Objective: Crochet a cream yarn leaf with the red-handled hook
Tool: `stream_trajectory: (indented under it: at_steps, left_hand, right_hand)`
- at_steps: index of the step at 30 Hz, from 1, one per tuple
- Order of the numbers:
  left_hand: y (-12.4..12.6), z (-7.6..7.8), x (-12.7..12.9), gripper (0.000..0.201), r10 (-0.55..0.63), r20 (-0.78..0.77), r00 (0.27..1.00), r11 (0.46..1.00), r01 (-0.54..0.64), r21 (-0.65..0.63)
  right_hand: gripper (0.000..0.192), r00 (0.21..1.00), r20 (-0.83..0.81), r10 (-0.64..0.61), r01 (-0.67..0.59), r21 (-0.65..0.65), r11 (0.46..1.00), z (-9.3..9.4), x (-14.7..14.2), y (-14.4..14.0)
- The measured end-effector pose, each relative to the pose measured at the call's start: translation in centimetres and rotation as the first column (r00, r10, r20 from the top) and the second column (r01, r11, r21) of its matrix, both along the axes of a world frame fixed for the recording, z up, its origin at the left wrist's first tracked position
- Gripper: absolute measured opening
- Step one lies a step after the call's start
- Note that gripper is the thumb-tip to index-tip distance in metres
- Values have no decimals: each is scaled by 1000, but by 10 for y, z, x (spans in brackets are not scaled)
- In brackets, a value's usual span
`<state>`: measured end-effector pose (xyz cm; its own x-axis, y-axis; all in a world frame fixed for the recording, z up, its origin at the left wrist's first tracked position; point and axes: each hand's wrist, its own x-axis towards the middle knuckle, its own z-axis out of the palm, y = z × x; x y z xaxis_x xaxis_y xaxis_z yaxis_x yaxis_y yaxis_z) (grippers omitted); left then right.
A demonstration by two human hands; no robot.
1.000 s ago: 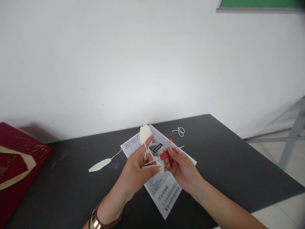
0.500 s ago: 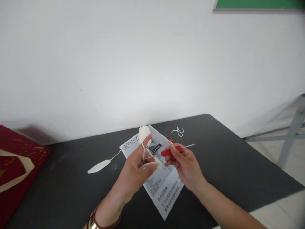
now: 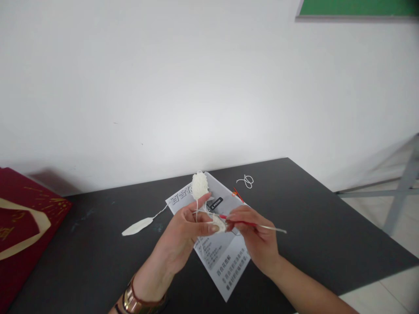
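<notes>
Just below the frame's centre, the right hand (image 3: 258, 237) pinches the red-handled crochet hook (image 3: 252, 224), whose long axis runs from lower right up-left into the small white crochet piece (image 3: 218, 223) clamped by the left hand (image 3: 186, 231), touching it, with yarn (image 3: 197, 208) looped over that forefinger.

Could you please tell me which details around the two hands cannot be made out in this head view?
- Crochet hook tip: hidden behind the left hand and right hand.
- Crochet piece: mostly covered by fingers.
- Instruction sheet print: too small to read.
- Red box: cut off by the left edge.
</notes>
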<state>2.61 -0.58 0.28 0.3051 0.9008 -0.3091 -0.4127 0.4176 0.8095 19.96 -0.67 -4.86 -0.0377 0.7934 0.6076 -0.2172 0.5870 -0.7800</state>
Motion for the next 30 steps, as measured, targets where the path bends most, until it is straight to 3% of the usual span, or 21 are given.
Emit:
stream_trajectory:
  at_steps: [2,4,6,9,17,30]
  left_hand:
    - [0,2,-1,92,-22,-20,1000,1000,22,3]
    - [-1,2,-3,92,-46,-47,998,999,48,22]
    - [-2,2,-4,91,-85,-79,993,995,89,50]
    - [-5,5,-5,87,-137,-127,982,985,149,85]
    - [-10,6,-5,80,-241,-230,943,958,270,102]
    - [-10,2,-6,74,-262,-284,922,948,301,104]
  right_hand:
    - [10,954,-252,161,-228,-263,937,-1,-3,4]
    - [14,871,-434,232,-418,-405,813,0,-5,6]
    - [16,823,-514,243,-508,-473,719,2,-6,8]
    - [19,810,-529,254,-541,-506,671,6,-3,10]
    - [19,837,-475,271,-505,-480,717,12,11,14]
    - [17,930,-215,298,-359,-360,861,24,32,15]
